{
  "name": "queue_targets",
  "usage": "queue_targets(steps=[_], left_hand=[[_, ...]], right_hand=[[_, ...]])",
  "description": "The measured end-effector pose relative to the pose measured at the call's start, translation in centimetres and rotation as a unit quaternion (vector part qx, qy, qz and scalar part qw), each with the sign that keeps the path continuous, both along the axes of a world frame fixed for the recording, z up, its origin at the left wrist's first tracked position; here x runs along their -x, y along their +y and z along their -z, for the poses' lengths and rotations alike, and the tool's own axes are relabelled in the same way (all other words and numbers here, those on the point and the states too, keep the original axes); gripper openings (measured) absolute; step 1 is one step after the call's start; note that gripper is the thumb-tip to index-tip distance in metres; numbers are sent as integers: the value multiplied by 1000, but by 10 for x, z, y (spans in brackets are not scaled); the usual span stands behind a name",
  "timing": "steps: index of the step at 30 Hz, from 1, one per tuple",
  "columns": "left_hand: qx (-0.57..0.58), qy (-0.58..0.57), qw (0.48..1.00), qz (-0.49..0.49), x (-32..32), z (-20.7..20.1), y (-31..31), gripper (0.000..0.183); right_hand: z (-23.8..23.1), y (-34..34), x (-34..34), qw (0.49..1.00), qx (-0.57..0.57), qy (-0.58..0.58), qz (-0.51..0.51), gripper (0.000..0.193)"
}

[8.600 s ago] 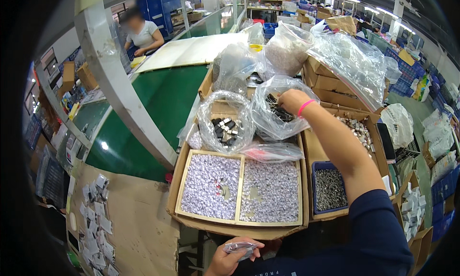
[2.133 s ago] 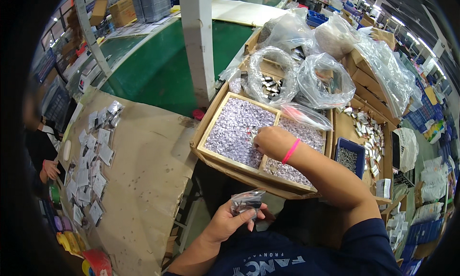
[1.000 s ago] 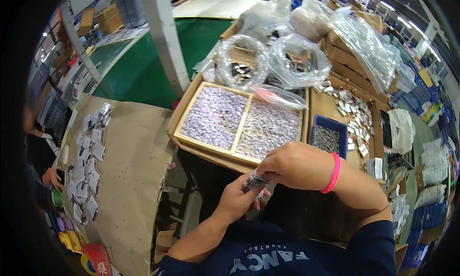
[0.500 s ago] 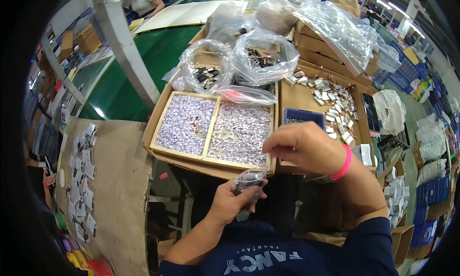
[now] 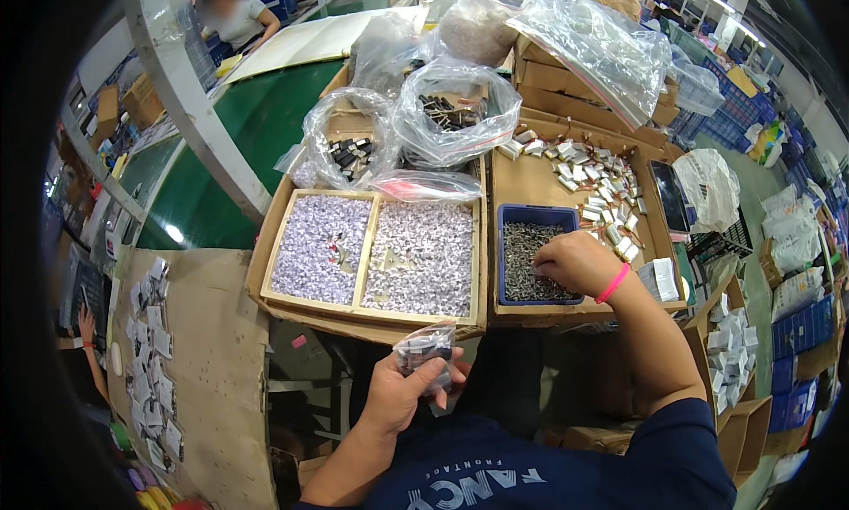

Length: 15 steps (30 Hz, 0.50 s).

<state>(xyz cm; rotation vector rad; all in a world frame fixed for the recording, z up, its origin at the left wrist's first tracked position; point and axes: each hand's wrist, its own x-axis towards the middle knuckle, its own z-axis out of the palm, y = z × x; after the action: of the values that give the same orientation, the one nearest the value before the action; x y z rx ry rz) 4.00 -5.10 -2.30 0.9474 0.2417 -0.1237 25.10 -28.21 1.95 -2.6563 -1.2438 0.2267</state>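
My left hand grips a small clear zip bag with dark pieces inside, held in front of my body. The bag's mouth points up and away from me. Over a blue plastic bin full of small metal screws, my right hand reaches in with its fingers curled together at the screws. Whatever sits between those fingertips is too small to make out. A pink band circles the right wrist. Left of the bin stands a wooden divided tray holding many tiny white packets.
Behind the tray, two open plastic bags hold dark parts. Silver battery-like packs with wires lie in the cardboard tray at right. Flat white pieces cover part of a brown board at left. A metal post rises far left.
My right hand has moved from above the bag, right into the screw bin. My left hand, still holding the bag, has shifted slightly left and down. The view has also turned a little.
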Motion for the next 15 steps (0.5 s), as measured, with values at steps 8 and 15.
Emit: queue_targets(steps=[8, 15], left_hand=[[11, 8, 1000, 9, -7, -6, -8, 29], [-79, 16, 996, 37, -7, -1, -9, 26]], right_hand=[[-37, 22, 43, 951, -293, 93, 42, 10], [-46, 72, 84, 919, -327, 184, -118, 13]])
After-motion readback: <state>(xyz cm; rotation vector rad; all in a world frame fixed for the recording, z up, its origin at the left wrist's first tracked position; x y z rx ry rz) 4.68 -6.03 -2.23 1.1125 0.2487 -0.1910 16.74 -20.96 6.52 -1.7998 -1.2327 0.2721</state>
